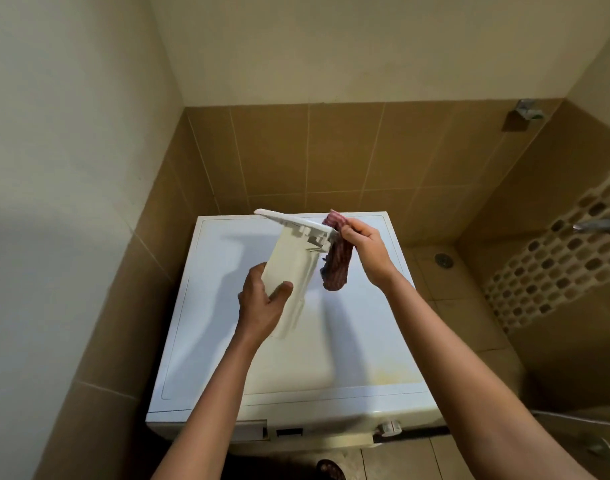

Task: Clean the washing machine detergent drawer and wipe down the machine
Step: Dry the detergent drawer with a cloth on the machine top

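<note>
The white detergent drawer (289, 261) is out of the machine and held in the air above the white washing machine (227, 358), front panel up and tilted away. My left hand (262, 303) grips its lower body, thumb across the underside. My right hand (360, 242) pinches a dark red patterned cloth (336, 261) against the right end of the drawer's front panel; the rest of the cloth hangs down. The drawer's compartments face away and are hidden.
The machine stands in a corner of brown tiled walls. Its empty drawer slot (248, 430) and control knob (389, 427) show at the front edge. A floor drain (444, 259) and wall taps (599, 225) lie to the right. A sandalled foot (329, 470) is below.
</note>
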Tool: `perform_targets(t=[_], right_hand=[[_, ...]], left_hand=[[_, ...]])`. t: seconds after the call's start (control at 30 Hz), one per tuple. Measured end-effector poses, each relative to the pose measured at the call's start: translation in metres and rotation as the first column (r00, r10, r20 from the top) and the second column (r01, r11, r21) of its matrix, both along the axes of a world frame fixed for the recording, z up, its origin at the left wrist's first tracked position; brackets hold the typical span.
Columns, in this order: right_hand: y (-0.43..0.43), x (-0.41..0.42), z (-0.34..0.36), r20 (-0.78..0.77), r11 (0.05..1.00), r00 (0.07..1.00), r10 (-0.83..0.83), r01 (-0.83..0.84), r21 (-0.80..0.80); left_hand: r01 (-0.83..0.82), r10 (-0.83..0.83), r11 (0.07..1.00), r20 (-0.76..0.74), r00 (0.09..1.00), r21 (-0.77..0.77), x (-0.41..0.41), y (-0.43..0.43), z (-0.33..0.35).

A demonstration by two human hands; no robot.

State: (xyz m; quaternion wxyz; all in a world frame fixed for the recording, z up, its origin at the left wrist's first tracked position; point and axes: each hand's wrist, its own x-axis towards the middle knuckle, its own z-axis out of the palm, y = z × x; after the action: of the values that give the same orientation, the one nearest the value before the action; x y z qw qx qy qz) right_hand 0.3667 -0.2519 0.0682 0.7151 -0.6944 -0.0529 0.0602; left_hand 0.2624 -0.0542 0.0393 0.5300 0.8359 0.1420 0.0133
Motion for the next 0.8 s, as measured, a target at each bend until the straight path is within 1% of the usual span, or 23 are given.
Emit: perform_targets(t=[0.07, 0.17, 0.23, 0.3, 0.33, 0.4, 0.53, 0.6, 0.67, 0.73, 0.8], right_hand=[[-0.006, -0.003, -0.002, -0.049, 1.0, 0.999, 0.024, -0.024, -0.003], [-0.004, -0.016, 0.006, -0.066, 0.993, 0.991, 0.12, -0.119, 0.019], [0.0, -0.029, 0.011, -0.009, 0.984, 0.984, 0.177, -0.177, 0.026], [0.005, -0.039, 0.016, 0.069, 0.977, 0.975, 0.209, -0.211, 0.028], [0.006, -0.042, 0.018, 0.106, 0.974, 0.968, 0.226, -0.228, 0.008], [0.009, -0.042, 0.022, 0.172, 0.967, 0.952, 0.253, -0.242, -0.086], [0.01, -0.04, 0.031, 0.261, 0.929, 0.904, 0.339, -0.278, -0.246], [0.01, -0.043, 0.029, 0.346, 0.903, 0.857, 0.382, -0.266, -0.338], [0.015, -0.044, 0.026, 0.373, 0.883, 0.829, 0.416, -0.272, -0.382], [0.025, -0.042, 0.027, 0.349, 0.893, 0.851, 0.391, -0.26, -0.366], [0.034, -0.038, 0.032, 0.319, 0.914, 0.882, 0.347, -0.242, -0.326]], left_hand=[[0.031, -0.032, 0.994, 0.006, 0.999, 0.104, 0.001, 0.006, -0.001], [-0.015, 0.009, 0.987, 0.034, 0.999, 0.158, 0.002, 0.013, -0.001], [-0.053, 0.045, 0.982, 0.052, 0.998, 0.18, 0.003, 0.014, 0.004], [-0.058, 0.049, 0.978, 0.052, 0.997, 0.202, 0.001, 0.013, 0.008], [-0.056, 0.044, 0.976, 0.058, 0.997, 0.211, 0.0, 0.013, 0.008], [-0.049, 0.031, 0.971, 0.08, 0.996, 0.236, -0.003, 0.014, 0.008], [-0.048, 0.005, 0.938, 0.126, 0.992, 0.343, 0.001, 0.02, 0.008], [-0.039, -0.041, 0.907, 0.182, 0.983, 0.419, 0.006, 0.026, 0.007], [-0.014, -0.131, 0.836, 0.224, 0.966, 0.548, 0.007, 0.029, 0.005], [0.015, -0.229, 0.755, 0.243, 0.943, 0.656, 0.004, 0.026, 0.001], [0.011, -0.26, 0.74, 0.271, 0.927, 0.673, -0.002, 0.022, -0.003]])
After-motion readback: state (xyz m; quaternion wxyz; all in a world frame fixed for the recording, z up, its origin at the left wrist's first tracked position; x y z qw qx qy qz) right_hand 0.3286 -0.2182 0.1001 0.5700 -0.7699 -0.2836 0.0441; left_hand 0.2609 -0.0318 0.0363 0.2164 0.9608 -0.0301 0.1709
